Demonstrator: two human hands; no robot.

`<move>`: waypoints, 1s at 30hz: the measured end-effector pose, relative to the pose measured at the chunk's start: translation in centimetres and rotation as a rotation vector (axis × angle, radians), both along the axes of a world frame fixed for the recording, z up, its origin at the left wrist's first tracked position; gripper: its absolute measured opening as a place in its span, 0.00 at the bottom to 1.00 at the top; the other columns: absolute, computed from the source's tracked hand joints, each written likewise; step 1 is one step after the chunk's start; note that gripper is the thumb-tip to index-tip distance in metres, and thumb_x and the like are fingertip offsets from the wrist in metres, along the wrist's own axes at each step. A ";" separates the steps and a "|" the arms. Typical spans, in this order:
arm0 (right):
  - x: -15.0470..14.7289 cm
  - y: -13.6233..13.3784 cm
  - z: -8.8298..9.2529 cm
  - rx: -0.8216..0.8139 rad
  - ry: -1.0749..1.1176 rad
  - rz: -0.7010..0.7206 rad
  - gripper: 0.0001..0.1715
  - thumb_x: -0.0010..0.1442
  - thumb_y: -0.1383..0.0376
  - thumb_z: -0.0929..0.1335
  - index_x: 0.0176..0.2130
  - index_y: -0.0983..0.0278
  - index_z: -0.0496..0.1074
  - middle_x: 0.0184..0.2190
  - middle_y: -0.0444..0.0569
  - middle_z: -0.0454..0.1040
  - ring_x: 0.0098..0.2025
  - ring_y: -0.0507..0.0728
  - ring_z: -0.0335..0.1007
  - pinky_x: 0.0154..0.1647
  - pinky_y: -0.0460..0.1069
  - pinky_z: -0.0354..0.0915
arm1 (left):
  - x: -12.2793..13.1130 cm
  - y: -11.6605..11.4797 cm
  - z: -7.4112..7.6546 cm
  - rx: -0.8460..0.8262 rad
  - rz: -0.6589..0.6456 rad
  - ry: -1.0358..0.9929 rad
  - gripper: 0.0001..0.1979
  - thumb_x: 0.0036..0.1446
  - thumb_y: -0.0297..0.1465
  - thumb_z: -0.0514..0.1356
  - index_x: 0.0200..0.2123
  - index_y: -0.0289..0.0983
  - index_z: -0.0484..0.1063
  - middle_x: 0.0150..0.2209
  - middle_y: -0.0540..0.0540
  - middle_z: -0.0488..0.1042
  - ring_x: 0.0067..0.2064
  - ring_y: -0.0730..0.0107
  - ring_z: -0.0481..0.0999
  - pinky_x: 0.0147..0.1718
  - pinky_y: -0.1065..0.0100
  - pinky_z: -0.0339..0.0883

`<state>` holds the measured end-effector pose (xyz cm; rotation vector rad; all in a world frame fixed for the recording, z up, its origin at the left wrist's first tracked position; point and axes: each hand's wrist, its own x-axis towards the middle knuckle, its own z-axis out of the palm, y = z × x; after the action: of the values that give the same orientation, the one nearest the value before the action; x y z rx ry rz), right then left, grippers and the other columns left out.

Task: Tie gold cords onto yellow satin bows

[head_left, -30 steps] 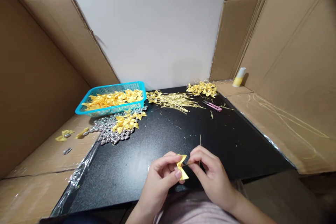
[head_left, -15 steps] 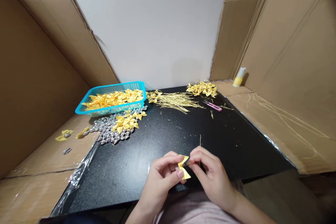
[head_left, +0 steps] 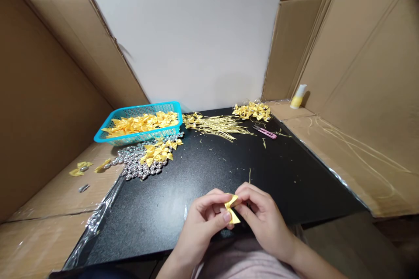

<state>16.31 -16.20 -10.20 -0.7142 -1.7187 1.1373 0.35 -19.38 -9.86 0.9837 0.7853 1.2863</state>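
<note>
Between the thumb and fingers of my left hand (head_left: 207,218) is a yellow ribbon bow (head_left: 234,216), its two loops facing right. My right hand (head_left: 258,211) is closed in a pinch right beside the bow's middle. A thin yellow cord (head_left: 249,175) sticks up past the right fingers, which hide most of it. Both hands are just above the front edge of the black table (head_left: 157,222).
A blue basket (head_left: 137,108) of yellow bows stands back left, with silver beads (head_left: 131,166) and more bows before it. Cut cords (head_left: 222,126), finished-looking bows (head_left: 253,110), pink thread snips (head_left: 266,131) and a thread spool (head_left: 298,96) lie toward the back.
My left hand has shifted slightly right with the bow, bringing it up against my right fingertips. The gap between the bow and my right hand has closed.
</note>
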 end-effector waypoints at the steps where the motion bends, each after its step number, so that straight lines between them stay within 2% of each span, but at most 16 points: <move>1: 0.0 0.0 0.0 -0.005 0.002 0.000 0.08 0.64 0.67 0.65 0.32 0.63 0.69 0.29 0.45 0.67 0.32 0.52 0.65 0.34 0.46 0.61 | 0.0 0.0 0.1 -0.002 0.000 -0.001 0.10 0.49 0.30 0.69 0.37 0.42 0.81 0.31 0.50 0.70 0.27 0.79 0.71 0.26 0.77 0.67; 7: -0.1 0.1 0.2 -0.022 0.018 0.016 0.08 0.64 0.67 0.65 0.31 0.63 0.69 0.30 0.45 0.68 0.32 0.52 0.65 0.33 0.47 0.61 | 0.0 0.0 0.2 -0.018 -0.002 -0.018 0.10 0.49 0.30 0.70 0.37 0.42 0.81 0.31 0.50 0.70 0.26 0.80 0.70 0.26 0.77 0.67; 19: -0.1 0.1 0.0 -0.036 0.016 0.006 0.09 0.64 0.67 0.65 0.30 0.63 0.68 0.30 0.45 0.67 0.32 0.52 0.64 0.33 0.47 0.61 | 0.1 -0.1 0.4 -0.045 0.076 -0.078 0.10 0.44 0.32 0.72 0.33 0.43 0.82 0.29 0.51 0.68 0.25 0.80 0.69 0.22 0.77 0.67; 30: 0.2 0.1 0.1 -0.044 0.023 0.044 0.09 0.65 0.66 0.64 0.30 0.63 0.67 0.30 0.44 0.66 0.32 0.52 0.62 0.33 0.47 0.59 | -0.1 -0.1 0.5 -0.103 -0.013 -0.138 0.10 0.44 0.31 0.72 0.34 0.42 0.82 0.29 0.51 0.68 0.24 0.82 0.68 0.22 0.79 0.66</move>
<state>16.47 -16.07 -10.11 -0.6904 -1.7019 1.2128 0.29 -19.50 -9.34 0.8081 0.7298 1.2756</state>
